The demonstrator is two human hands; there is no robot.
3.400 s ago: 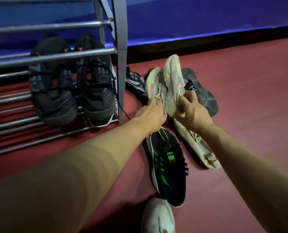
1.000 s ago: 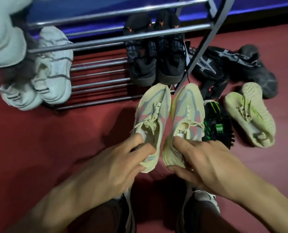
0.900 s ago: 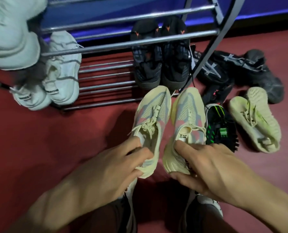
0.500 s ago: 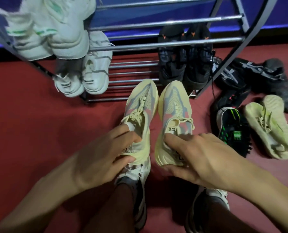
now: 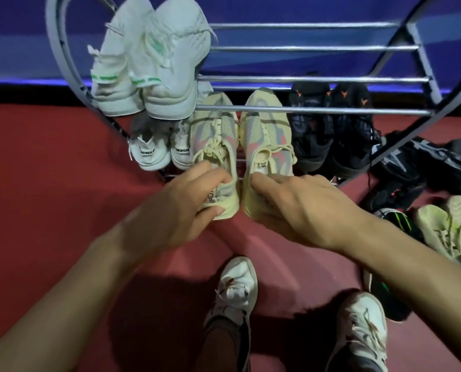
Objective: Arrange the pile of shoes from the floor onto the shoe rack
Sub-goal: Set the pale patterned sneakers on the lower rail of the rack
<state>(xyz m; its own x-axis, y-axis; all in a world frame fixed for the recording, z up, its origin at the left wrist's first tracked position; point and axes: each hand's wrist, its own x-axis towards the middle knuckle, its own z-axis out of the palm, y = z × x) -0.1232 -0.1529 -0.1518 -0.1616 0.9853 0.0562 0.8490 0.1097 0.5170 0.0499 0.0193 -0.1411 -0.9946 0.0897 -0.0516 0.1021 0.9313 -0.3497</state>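
Note:
My left hand (image 5: 175, 210) grips the heel of a cream, pink and grey shoe (image 5: 215, 132). My right hand (image 5: 299, 208) grips the heel of its twin (image 5: 267, 130). Both shoes point toes-first under the front bar of the metal shoe rack (image 5: 331, 111), on the lower shelf, between a small white pair (image 5: 154, 151) and a black pair (image 5: 331, 130). A white pair with green stripes (image 5: 148, 63) sits on the upper shelf at the left. The floor pile lies to the right: black and grey shoes (image 5: 425, 167), a black shoe with green marks (image 5: 395, 221), a pale yellow shoe (image 5: 449, 229).
The red floor (image 5: 49, 197) spreads to the left and in front of the rack. My own feet in white sneakers (image 5: 237, 285) stand below my hands. A blue wall (image 5: 277, 9) runs behind the rack. The right part of the upper shelf bars holds nothing.
Both hands have pushed the cream pair forward from the floor in front of the rack onto the lower shelf, between the white and black pairs. The view has shifted left.

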